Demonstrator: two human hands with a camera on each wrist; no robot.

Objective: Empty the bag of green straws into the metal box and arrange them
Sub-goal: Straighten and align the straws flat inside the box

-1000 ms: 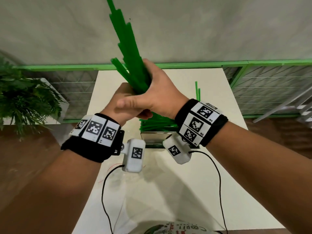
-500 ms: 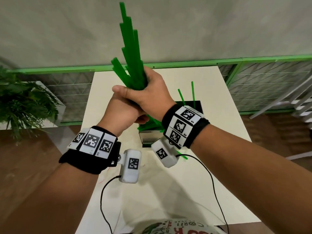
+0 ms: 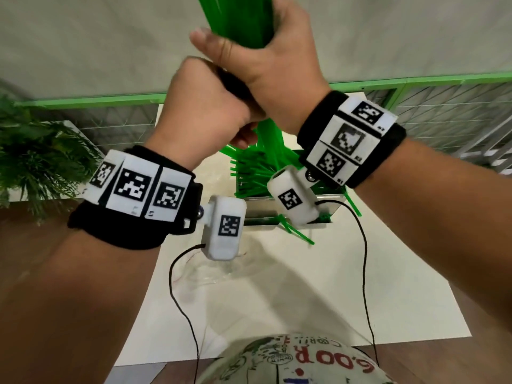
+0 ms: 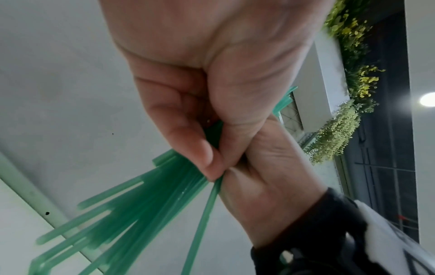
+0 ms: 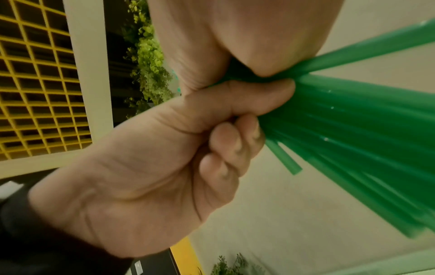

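Observation:
Both hands grip one thick bundle of green straws (image 3: 238, 20), held upright above the table. My right hand (image 3: 260, 62) wraps the bundle higher up, and my left hand (image 3: 205, 106) grips it just below. The bundle's lower ends (image 3: 266, 151) fan out toward the metal box (image 3: 260, 214), which is partly hidden behind the right wrist camera. In the left wrist view the fingers (image 4: 186, 130) curl round the straws (image 4: 132, 202). In the right wrist view the thumb and fingers (image 5: 235, 141) clamp the straws (image 5: 353, 119). Loose straws (image 3: 296, 231) stick out over the box's near rim.
An empty clear plastic bag (image 3: 221, 270) lies crumpled on the white table (image 3: 277, 300) in front of the box. A green railing (image 3: 415, 81) with wire mesh runs behind the table. A potted plant (image 3: 36, 156) stands at the left.
Both hands have risen with the bundle, whose top now runs out of the head view. More straws lie spread in and over the box.

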